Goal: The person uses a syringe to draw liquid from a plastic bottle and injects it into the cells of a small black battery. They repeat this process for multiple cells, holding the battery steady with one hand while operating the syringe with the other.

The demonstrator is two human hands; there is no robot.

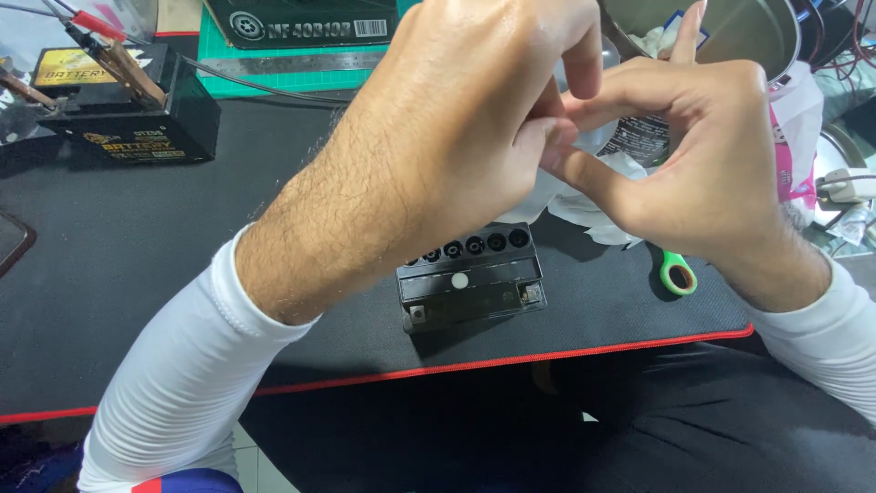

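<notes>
- Your left hand [456, 119] and right hand [703, 155] meet above the mat, fingertips pinched together on something small; what it is, you cannot tell.
- Directly below sits the small black rectangular battery [472, 278], its six round filler holes uncapped.
- A slip could drop the pinched piece or the crumpled white tissue [584, 205] into those holes.

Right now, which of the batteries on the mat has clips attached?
The far-left battery with the yellow label; the small battery below the hands has none, its filler holes showing.
</notes>
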